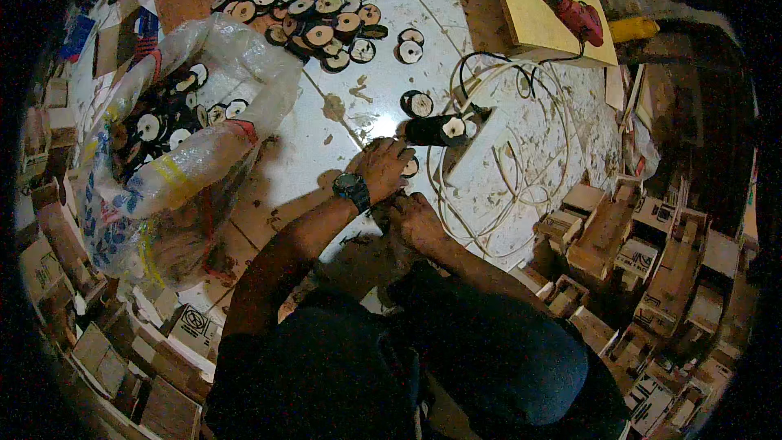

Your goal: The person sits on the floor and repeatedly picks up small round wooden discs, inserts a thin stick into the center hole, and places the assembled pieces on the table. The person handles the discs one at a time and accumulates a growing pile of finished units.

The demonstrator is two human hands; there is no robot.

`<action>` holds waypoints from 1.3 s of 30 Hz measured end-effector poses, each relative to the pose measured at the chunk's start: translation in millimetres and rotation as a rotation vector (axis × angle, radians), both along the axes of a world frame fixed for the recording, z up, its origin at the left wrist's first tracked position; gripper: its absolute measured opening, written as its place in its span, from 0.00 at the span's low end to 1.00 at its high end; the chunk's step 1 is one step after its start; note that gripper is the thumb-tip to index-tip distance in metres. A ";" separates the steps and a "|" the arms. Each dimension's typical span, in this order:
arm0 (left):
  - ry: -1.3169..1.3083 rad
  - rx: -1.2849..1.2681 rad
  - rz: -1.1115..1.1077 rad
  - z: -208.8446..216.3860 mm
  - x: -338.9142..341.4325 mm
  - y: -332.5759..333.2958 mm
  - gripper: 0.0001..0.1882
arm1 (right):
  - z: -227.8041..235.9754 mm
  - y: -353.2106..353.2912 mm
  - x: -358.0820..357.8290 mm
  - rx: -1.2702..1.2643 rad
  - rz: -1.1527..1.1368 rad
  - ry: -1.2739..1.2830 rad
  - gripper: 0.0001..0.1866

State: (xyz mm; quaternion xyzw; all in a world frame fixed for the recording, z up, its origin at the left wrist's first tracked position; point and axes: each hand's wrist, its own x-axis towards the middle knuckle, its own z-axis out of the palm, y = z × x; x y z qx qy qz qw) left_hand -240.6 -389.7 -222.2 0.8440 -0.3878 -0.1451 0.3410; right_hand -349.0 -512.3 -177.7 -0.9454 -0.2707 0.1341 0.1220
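Note:
My left hand [381, 165], with a dark watch [352, 188] on its wrist, curls over a small round disc [410, 168] with a pale face. Close below it my right hand [415, 222] is closed, and what its fingers hold is hidden. Just beyond my left hand lies a black roll [428, 131] with a pale end, maybe a row of stacked discs. Further off, a dark-rimmed disc with a centre hole [418, 103] rests on the tiled floor [326, 151].
A heap of similar discs [320, 34] lies at the far side, and a clear plastic sack [236, 57] holds more at left. A red drill [574, 16] sits on a yellow box [521, 12]; its cable [562, 122] loops on the floor. Wooden blocks [607, 232] crowd both sides.

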 end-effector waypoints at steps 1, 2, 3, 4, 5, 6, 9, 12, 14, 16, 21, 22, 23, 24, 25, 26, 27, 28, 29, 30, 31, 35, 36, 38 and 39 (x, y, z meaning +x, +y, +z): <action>0.029 0.036 0.003 0.8 -0.8 -2.3 0.31 | 4.5 -1.0 -0.8 0.022 -0.025 0.012 0.17; 0.087 0.003 0.039 1.5 -0.1 -3.2 0.30 | 8.9 -2.4 -0.3 0.032 -0.037 0.001 0.17; 0.147 -0.020 0.085 2.0 0.9 -2.8 0.29 | 13.9 -3.0 -0.6 0.078 -0.140 0.026 0.17; 0.181 -0.071 0.133 2.6 0.9 -1.1 0.28 | 18.3 -3.5 0.5 0.169 -0.253 0.099 0.16; 0.093 -0.174 0.218 3.0 1.1 2.6 0.26 | 23.2 -5.2 2.6 0.264 -0.348 0.129 0.16; 0.204 -0.273 0.273 2.7 1.2 9.9 0.25 | 27.5 -5.9 4.8 0.360 -0.445 0.160 0.16; 0.976 -0.685 0.472 0.9 -4.7 37.2 0.19 | 34.3 -10.6 23.1 0.565 -0.610 0.085 0.09; 1.687 -1.150 0.622 -0.2 -23.9 53.3 0.17 | 33.0 -3.4 43.9 0.705 -0.762 0.204 0.08; 1.705 -1.264 0.538 -1.1 -32.9 58.3 0.17 | 31.2 6.8 54.7 0.766 -0.807 0.333 0.10; 1.688 -1.324 0.476 -2.1 -36.7 61.9 0.17 | 33.3 16.4 59.7 0.723 -0.715 0.305 0.09; 1.515 -1.228 0.462 -0.6 -38.4 73.4 0.14 | 48.6 31.7 71.7 0.527 -0.587 0.368 0.09; 1.516 -1.193 0.484 0.4 -38.5 75.7 0.13 | 52.3 33.3 73.9 0.506 -0.582 0.409 0.08; 1.448 -1.166 0.462 1.7 -38.9 78.1 0.14 | 54.2 35.8 77.5 0.414 -0.638 0.447 0.08; 1.414 -1.156 0.446 3.2 -38.9 80.0 0.14 | 55.1 39.6 79.9 0.463 -0.720 0.494 0.09; 1.459 -1.162 0.438 4.7 -37.4 83.8 0.15 | 54.5 44.1 81.6 0.571 -0.756 0.484 0.10; 1.497 -1.175 0.441 6.3 -35.3 87.9 0.16 | 52.5 48.2 83.6 0.654 -0.822 0.510 0.11; 1.491 -1.214 0.435 8.7 -36.1 89.2 0.18 | 48.5 52.3 86.9 0.649 -0.777 0.380 0.16; 1.584 -1.276 0.435 10.9 -35.6 92.5 0.19 | 45.3 52.4 88.7 0.626 -0.713 0.339 0.18; 1.620 -1.304 0.467 12.6 -33.9 93.9 0.20 | 38.8 54.7 94.8 0.624 -0.629 0.209 0.19; 1.680 -1.270 0.578 13.9 -31.2 95.7 0.21 | 31.9 56.1 102.2 0.624 -0.533 0.063 0.19; 1.652 -1.361 0.512 14.8 -28.3 98.1 0.22 | 28.1 53.1 104.2 0.918 -0.729 0.527 0.20; 1.772 -1.398 0.597 11.7 -12.4 105.5 0.29 | 5.5 44.0 177.4 0.637 -0.599 0.526 0.15; 1.747 -1.373 0.657 10.0 -11.4 105.8 0.31 | 0.7 46.7 203.0 0.594 -0.764 0.495 0.13; 1.753 -1.315 0.683 5.4 -11.2 108.3 0.32 | -2.3 51.1 257.3 0.932 -0.932 0.549 0.14; 1.787 -1.332 0.708 3.3 -15.5 108.3 0.33 | -2.6 55.3 280.5 1.019 -0.951 0.502 0.15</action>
